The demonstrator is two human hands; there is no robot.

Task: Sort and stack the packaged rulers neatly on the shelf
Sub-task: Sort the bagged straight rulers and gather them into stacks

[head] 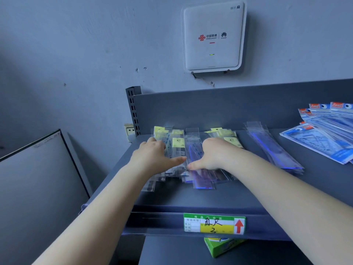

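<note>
Clear-sleeved rulers (191, 157) overhang neither shelf (191, 199) edge; both hands press them.

Two hands: left hand (152, 157), right hand (212, 155). One grey shelf (200, 197). Three groups of packaged rulers: a loose pile (193, 150) at near centre, a stack of clear sleeves (275, 150) to its right, blue ruler sets (321, 134) far right; exact pieces not countable. One price label (214, 223). One wall router (213, 37). One green box (221, 245).
</note>
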